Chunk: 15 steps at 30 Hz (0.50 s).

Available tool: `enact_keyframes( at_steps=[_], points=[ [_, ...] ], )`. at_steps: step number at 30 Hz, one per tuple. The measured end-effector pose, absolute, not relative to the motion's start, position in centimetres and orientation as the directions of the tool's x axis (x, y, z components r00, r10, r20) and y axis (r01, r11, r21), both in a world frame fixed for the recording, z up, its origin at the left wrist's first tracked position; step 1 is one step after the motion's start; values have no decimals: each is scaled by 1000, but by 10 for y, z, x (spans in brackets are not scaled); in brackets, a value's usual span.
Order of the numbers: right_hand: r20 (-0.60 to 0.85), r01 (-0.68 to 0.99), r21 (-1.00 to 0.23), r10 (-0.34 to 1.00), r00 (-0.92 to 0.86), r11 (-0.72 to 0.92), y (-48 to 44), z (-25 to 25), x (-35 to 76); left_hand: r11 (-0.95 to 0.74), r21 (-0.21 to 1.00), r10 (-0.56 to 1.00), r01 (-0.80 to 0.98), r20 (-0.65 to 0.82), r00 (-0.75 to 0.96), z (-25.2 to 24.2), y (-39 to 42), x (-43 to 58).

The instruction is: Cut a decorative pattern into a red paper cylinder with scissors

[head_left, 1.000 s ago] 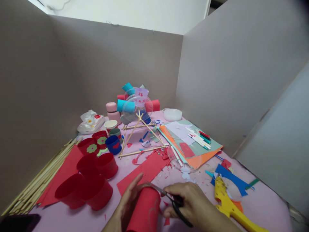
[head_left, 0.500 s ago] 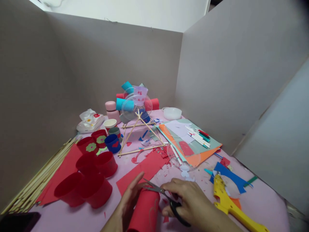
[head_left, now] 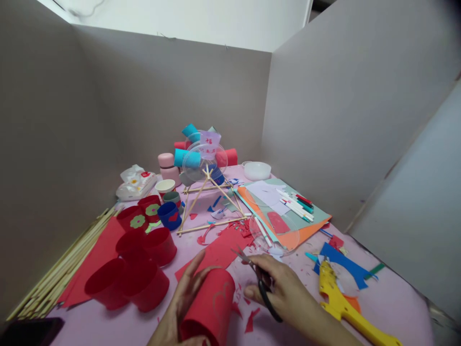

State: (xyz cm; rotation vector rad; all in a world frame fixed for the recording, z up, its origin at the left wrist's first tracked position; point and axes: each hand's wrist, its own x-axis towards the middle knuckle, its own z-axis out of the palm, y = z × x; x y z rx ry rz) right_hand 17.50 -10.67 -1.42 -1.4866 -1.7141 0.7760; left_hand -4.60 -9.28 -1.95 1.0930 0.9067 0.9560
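In my left hand point(head_left: 185, 302) is a red paper tube point(head_left: 212, 307), tilted, with an outline drawn on its side; my fingers wrap its left side and lower end. My right hand point(head_left: 279, 288) grips a pair of black-handled scissors point(head_left: 260, 278), blades pointing up and left, apart from the tube. Beneath them lie a red paper strip point(head_left: 219, 250) and small red scraps point(head_left: 251, 319). Several red cups point(head_left: 144, 286) stand to the left of my left hand, with a small blue cup point(head_left: 169, 215) bearing a red heart beyond them.
A stick frame point(head_left: 207, 178) carries a wheel of clear discs and coloured tubes at the back. Coloured sheets with markers point(head_left: 297, 206) lie to the right. A yellow glue gun point(head_left: 338, 302) is right of my right arm. Bamboo sticks point(head_left: 72, 259) line the left edge.
The scissors have come away from the tube's upper rim, to the right. My left hand has tilted the tube, and its drawn outline shows more fully.
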Motion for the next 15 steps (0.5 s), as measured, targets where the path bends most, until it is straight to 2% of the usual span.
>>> enact_keyframes(
  at_steps=[2,4,6,7,12,15],
  points=[
    [105,380,-914,988,-109,139,-107,-20,169,217,945,934,-245,-128,334,-22,-88,-45],
    [71,97,-992,986,-149,86,-109,-29,158,236,921,933,-309,-126,336,-25,-84,-42],
    [75,-151,-987,989,-124,56,-112,-38,147,233,917,944,-324,-133,302,-28,-82,-38],
    [80,-220,-974,992,-99,57,-113,-41,142,233,917,949,-323,-142,283,-30,-82,-35],
    [57,-292,-956,994,-93,28,-117,-46,132,255,899,948,-356,-161,273,-39,-88,-25],
    [66,-308,-951,993,-98,33,-117,-40,135,257,906,932,-337,-140,334,-47,-87,-26]
  ],
)
